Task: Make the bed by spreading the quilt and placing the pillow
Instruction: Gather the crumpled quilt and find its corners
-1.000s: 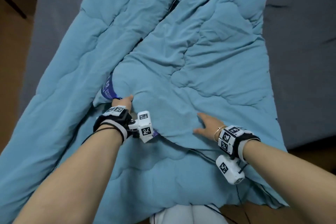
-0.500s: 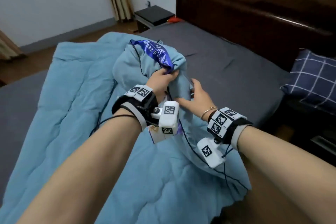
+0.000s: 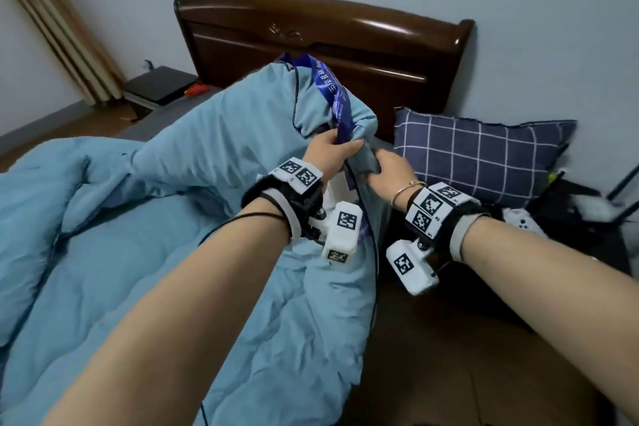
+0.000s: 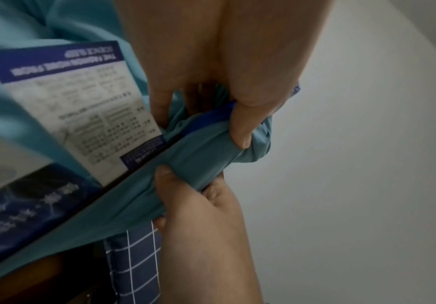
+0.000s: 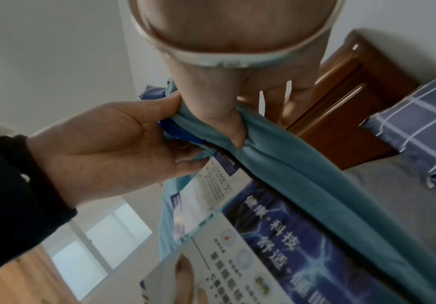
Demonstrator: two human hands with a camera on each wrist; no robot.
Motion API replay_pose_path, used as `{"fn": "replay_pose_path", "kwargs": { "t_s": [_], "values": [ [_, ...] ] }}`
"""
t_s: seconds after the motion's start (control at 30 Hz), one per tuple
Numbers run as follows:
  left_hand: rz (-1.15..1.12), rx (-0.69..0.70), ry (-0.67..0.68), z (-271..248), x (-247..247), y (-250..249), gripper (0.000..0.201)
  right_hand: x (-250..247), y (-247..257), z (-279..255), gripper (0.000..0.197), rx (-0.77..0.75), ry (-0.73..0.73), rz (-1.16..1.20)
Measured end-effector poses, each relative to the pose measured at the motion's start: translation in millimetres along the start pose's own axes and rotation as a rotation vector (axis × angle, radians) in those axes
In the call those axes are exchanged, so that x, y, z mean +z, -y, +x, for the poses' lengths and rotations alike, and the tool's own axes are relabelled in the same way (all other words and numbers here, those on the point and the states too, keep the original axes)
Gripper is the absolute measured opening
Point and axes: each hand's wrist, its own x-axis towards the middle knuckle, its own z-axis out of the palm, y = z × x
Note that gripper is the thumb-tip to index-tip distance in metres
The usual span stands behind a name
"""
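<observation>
A light blue quilt (image 3: 145,252) lies rumpled across the bed, one corner lifted in front of me. My left hand (image 3: 333,152) grips that corner together with a blue printed ribbon (image 3: 332,93). My right hand (image 3: 387,173) pinches the quilt edge (image 5: 289,164) right beside the left one. Both wrist views show fingers curled round bunched blue fabric (image 4: 201,156) and a white and blue printed label (image 4: 81,115) hanging from it. A navy checked pillow (image 3: 480,156) leans at the right of the headboard, beyond my right hand.
The dark wooden headboard (image 3: 318,41) stands against the pale wall. A black bedside cabinet (image 3: 159,83) sits at the far left by a beige curtain (image 3: 58,28). Grey bedsheet (image 5: 393,197) shows beside the quilt. Dark clutter and a white controller (image 3: 525,223) lie at the right.
Both hands rose from the flat quilt, took hold of its corner and lifted it toward the headboard. My view swung up from the bed to the headboard and pillow.
</observation>
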Motion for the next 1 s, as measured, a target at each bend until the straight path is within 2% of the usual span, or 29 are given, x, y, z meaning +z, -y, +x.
{"fn": "replay_pose_path", "kwargs": {
  "t_s": [0.2,0.33,0.47,0.6,0.77,0.87,0.93,1.0],
  "values": [
    [-0.006,0.0,0.074,84,83,1,0.011,-43,-83,59,0.043,0.099,0.008,0.105],
    [-0.054,-0.092,0.16,144,113,9,0.028,-57,-122,103,0.068,0.139,0.024,0.257],
    [-0.089,-0.162,0.268,207,141,20,0.028,-78,-156,157,0.081,0.18,0.031,0.425],
    [-0.098,-0.203,0.372,255,169,19,0.032,-97,-186,201,0.072,0.227,0.016,0.466],
    [0.016,-0.28,0.435,290,214,39,0.03,-111,-240,218,0.058,0.326,0.026,0.314],
    [0.103,-0.379,0.49,295,234,58,0.023,-109,-277,224,0.051,0.432,0.002,0.143],
    [0.127,-0.444,0.475,291,237,67,0.033,-109,-294,227,0.044,0.492,-0.014,0.078],
    [0.1,-0.457,0.391,284,225,70,0.037,-108,-300,234,0.039,0.498,0.0,0.058]
  ]
}}
